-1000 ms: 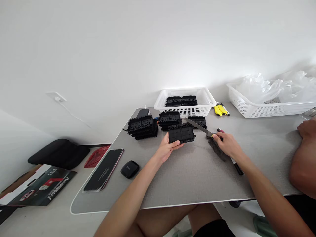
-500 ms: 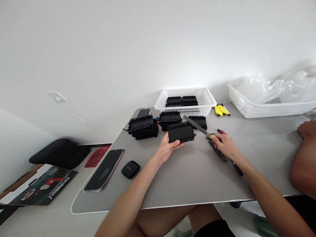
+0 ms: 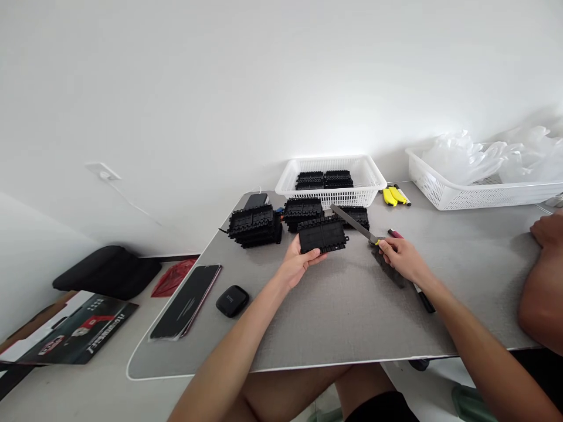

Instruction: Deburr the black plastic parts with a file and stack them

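A flat black plastic part [image 3: 322, 236] with toothed edges is gripped at its lower left by my left hand [image 3: 295, 264], thumb on its face. My right hand [image 3: 401, 258] is closed round the yellow-ended handle of a flat metal file [image 3: 355, 224]. The file's blade points up and left, its tip close to the part's upper right corner; whether they touch I cannot tell. Behind the held part stand stacks of similar black parts [image 3: 251, 221], [image 3: 303, 208]. Beneath my right hand lies a dark heap of dust or shavings [image 3: 389, 271], partly hidden.
A white basket [image 3: 329, 196] holding more black parts stands at the wall. Right of it lie yellow-handled tools [image 3: 394, 196] and another white basket [image 3: 497, 196] with plastic bags. A phone [image 3: 187, 302] and black case [image 3: 232, 300] lie left. Another person's arm [image 3: 543, 281] rests at right.
The file has shifted slightly right and down, away from the held part's upper edge. My left hand and the part have barely moved.
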A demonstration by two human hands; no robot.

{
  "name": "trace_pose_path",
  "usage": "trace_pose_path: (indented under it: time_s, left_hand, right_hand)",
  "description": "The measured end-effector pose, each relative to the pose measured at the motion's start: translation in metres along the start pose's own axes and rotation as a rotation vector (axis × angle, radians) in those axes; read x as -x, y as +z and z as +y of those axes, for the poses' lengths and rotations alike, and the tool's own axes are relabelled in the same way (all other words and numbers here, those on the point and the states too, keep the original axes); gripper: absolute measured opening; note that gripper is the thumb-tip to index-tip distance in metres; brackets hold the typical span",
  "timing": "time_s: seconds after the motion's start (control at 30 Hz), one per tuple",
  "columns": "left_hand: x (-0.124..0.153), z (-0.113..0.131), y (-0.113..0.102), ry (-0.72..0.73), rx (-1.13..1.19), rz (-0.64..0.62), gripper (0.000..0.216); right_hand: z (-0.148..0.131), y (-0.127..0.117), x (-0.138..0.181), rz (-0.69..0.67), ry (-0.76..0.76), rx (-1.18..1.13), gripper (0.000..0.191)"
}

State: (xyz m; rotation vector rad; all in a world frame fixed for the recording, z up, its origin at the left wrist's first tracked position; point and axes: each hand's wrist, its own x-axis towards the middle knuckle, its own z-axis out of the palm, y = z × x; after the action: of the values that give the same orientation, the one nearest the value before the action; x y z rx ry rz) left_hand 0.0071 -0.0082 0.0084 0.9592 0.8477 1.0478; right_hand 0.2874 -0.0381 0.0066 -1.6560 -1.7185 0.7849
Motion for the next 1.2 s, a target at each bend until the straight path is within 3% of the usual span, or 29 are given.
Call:
trace_pose_path:
  time_s: [0.27,0.43,0.67,1.2]
  left_hand:
    - [-0.0009,-0.0020,-0.0007,0.003,0.001,0.007,0.060]
    - [-0.0015,-0.0027,-0.0010,0.041,-0.004,0.023,0.065]
    - [-0.0004,-0.0011,0.0017,0.037,-0.042,0.000,0.070]
    - [-0.0012,-0.0032,0.0007,0.069,-0.053,-0.003,0.069]
  right_hand:
    - [0.0011,-0.0008,-0.0003,0.012,0.010,0.029,0.043]
    - [0.0033,-0.0007,-0.0010,-0.020,0.027,-0.069,0.044]
    - [0.0021,0.0042,0.0009,-0.170,0.073,-0.263,0.045]
    - [0.0009,0.0061,0.0015,-0.177,0.049,-0.341,0.047]
